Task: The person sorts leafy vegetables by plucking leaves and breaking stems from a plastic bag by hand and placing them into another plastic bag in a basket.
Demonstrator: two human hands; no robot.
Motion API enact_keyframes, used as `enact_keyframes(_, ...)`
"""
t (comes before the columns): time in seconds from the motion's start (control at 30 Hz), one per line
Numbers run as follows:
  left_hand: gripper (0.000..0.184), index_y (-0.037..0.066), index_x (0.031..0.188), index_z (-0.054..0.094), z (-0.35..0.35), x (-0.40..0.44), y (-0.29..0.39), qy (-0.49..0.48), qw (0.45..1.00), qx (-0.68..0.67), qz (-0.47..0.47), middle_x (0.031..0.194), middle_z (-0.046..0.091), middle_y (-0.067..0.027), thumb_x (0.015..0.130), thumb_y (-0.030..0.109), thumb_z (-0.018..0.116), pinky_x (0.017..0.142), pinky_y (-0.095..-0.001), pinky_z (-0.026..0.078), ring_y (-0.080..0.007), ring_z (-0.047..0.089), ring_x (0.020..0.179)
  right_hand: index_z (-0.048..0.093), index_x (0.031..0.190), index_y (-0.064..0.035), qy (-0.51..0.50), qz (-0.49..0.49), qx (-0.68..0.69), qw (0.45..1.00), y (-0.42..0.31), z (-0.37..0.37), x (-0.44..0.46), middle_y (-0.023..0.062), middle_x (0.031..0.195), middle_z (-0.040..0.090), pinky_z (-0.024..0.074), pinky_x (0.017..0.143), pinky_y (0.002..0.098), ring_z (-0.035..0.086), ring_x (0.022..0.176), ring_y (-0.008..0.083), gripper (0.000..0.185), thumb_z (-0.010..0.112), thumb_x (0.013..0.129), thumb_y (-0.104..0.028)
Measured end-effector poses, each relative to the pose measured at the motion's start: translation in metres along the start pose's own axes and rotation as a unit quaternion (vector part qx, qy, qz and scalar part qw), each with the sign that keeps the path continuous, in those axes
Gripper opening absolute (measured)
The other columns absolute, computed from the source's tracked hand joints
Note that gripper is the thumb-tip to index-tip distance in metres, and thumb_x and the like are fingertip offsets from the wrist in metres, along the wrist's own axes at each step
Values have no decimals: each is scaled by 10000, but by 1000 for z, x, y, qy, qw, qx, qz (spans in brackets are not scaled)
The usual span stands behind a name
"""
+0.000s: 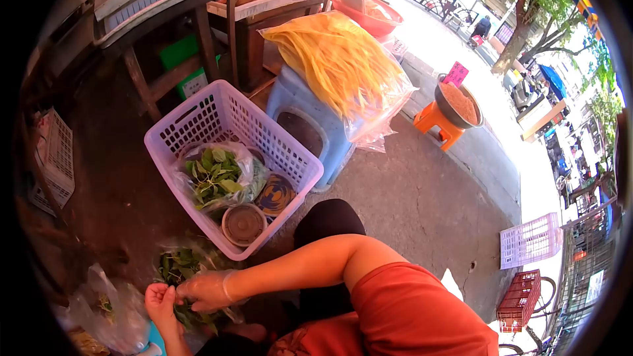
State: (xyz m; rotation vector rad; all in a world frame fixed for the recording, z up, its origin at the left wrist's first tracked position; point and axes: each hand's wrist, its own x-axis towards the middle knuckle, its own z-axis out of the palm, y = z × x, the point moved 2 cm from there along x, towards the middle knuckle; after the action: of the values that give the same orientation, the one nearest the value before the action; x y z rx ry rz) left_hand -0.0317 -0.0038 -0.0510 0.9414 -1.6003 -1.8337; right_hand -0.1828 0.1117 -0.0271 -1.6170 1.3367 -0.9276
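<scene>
My left hand (162, 302) is bare and closed in a pinch at the lower left; what is between its fingertips is too small to make out. Beside it, almost touching, my right hand (206, 290) wears a thin clear plastic glove. Its fingers are closed over leafy greens (179, 265), whose dark leaves show above and below the hand. Clear plastic lies around these greens. Left of my hands sits another clear plastic bag (109, 310) with a little plant matter inside. Just beyond, a lilac basket (227, 250) holds a bag of green leaves (214, 175) and round lidded containers (244, 224).
A blue stool (300, 95) bears a large bag of yellow strips (336, 59). Farther right, a bowl (459, 102) stands on an orange stool (438, 125). Wooden tables (142, 82) line the back left. A lilac crate (531, 240) and a red crate (519, 300) stand at right.
</scene>
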Motion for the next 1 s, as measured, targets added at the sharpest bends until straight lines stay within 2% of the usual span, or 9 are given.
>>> enact_keyframes(0.13, 110, 41, 923, 530, -8, 6, -9, 15, 999, -38, -10, 887, 573, -55, 845, 21, 605, 675, -253, 465, -113, 546, 741, 529, 1102, -51, 40, 51, 32, 997, 11, 4, 1, 149, 907, 629, 478, 744, 413, 617, 856, 328, 350, 585, 769, -140)
enact_keyframes(0.23, 92, 42, 926, 550, 1, 1, -2, 33, 993, -98, -47, 1018, 569, -83, 853, 39, 604, 747, -290, 470, -135, 551, 877, 536, 1084, -38, 3, 181, 164, 970, -12, -20, -8, 124, 863, 627, 487, 693, 374, 621, 781, 292, 333, 582, 773, -145)
enact_keyframes(0.33, 100, 50, 944, 569, 2, 2, -16, 13, 992, -116, -53, 1121, 550, -89, 853, 54, 611, 813, -330, 458, -155, 538, 977, 550, 1039, -33, 117, 61, 135, 982, 20, 2, 9, 105, 810, 612, 475, 643, 354, 603, 724, 254, 302, 588, 770, -165)
enact_keyframes(0.47, 110, 65, 957, 582, 8, -3, -28, -23, 983, -161, -81, 1154, 546, -75, 854, 74, 618, 870, -361, 436, -165, 530, 995, 563, 935, -32, 91, 75, 137, 984, 20, 2, 9, 98, 780, 609, 460, 621, 372, 590, 695, 249, 239, 607, 755, -183)
enact_keyframes(0.53, 109, 65, 959, 580, 19, -9, -16, -10, 978, -180, -106, 1117, 558, -68, 857, 79, 615, 857, -357, 441, -165, 532, 980, 567, 872, -33, 118, 51, 117, 985, 28, 9, 13, 100, 758, 609, 454, 615, 380, 587, 683, 246, 202, 615, 750, -186)
enact_keyframes(0.6, 103, 64, 955, 576, 20, -10, -12, 1, 977, -178, -119, 1067, 568, -58, 862, 87, 613, 833, -344, 449, -159, 534, 953, 575, 822, -32, 101, 76, 137, 982, 33, 9, 12, 102, 732, 603, 456, 616, 378, 586, 676, 248, 178, 621, 745, -186)
enact_keyframes(0.77, 86, 83, 916, 540, 21, -9, -4, 37, 986, -128, -97, 857, 570, 1, 879, 126, 604, 750, -295, 459, -104, 534, 810, 588, 751, -39, 138, 66, 137, 979, 35, 6, 14, 111, 690, 595, 454, 612, 384, 592, 674, 275, 153, 621, 756, -188)
enact_keyframes(0.83, 82, 75, 901, 537, 19, -7, -8, 16, 990, -115, -74, 823, 570, -3, 878, 115, 605, 709, -266, 459, -96, 535, 757, 590, 746, -43, 135, 83, 141, 977, 21, -5, 6, 117, 701, 604, 454, 610, 397, 597, 678, 295, 155, 618, 766, -194)
enact_keyframes(1.0, 66, 39, 876, 528, 22, -9, -11, 24, 999, -30, -14, 771, 565, -20, 879, 68, 588, 645, -210, 449, -87, 529, 679, 564, 743, -41, 177, 17, -9, 984, 17, -8, 2, 141, 706, 601, 454, 599, 407, 594, 665, 335, 159, 593, 795, -188)
